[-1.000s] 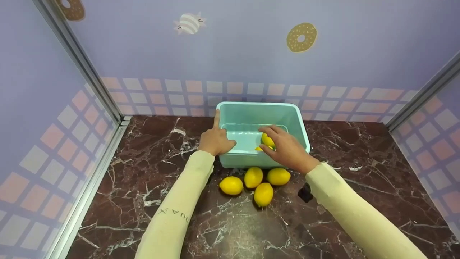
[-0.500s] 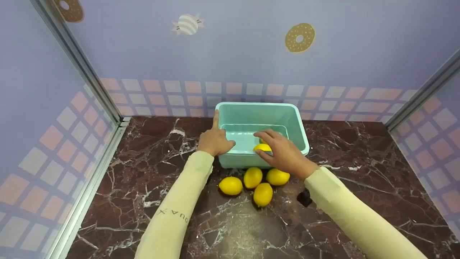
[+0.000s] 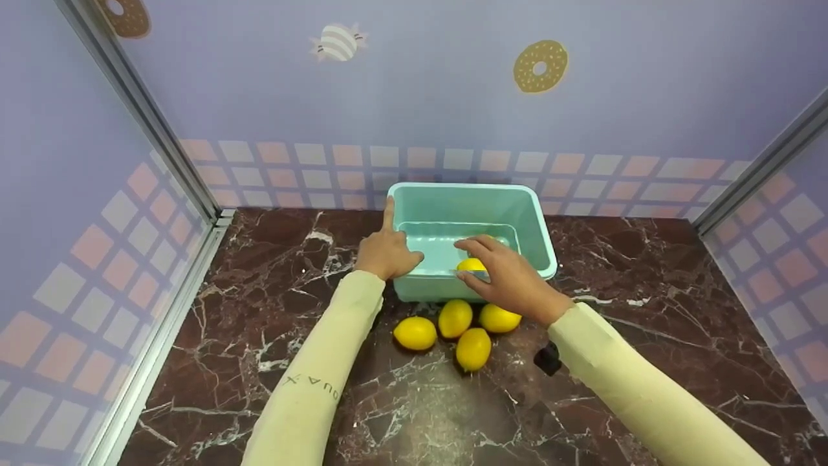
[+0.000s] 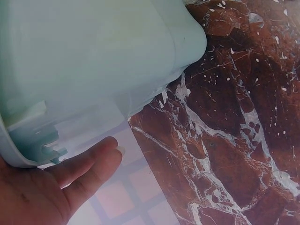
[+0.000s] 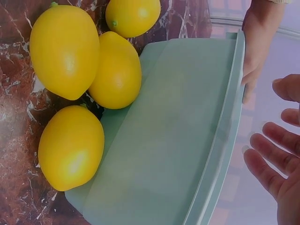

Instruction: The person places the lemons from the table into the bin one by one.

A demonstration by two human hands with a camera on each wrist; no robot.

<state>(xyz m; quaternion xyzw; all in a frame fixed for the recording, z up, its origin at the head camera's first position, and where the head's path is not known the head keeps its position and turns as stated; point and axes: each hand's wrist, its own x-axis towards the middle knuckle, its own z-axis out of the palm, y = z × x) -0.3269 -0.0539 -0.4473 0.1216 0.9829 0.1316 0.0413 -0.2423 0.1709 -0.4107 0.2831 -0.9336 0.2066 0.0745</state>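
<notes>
A pale green plastic basin stands against the back wall, with yellow lemons partly visible inside beneath my right hand. My left hand rests over the basin's left rim, index finger straight along it and thumb extended inward. In the left wrist view, two straight fingers lie outside the basin wall. Over the basin's front right part, my right hand hovers with fingers spread and bent slightly. The right wrist view shows nothing between those fingers. Several more lemons lie on the countertop in front of the basin.
Dark red marbled countertop surrounds the basin. A purple wall with tile and sweets prints is close behind it, and a side panel bounds the left. A small black object shows below the right wrist.
My right hand has shifted slightly left and nearer to me. The lemons inside show differently: the front one is more exposed, the rear one mostly hidden. My left hand has stayed put.
</notes>
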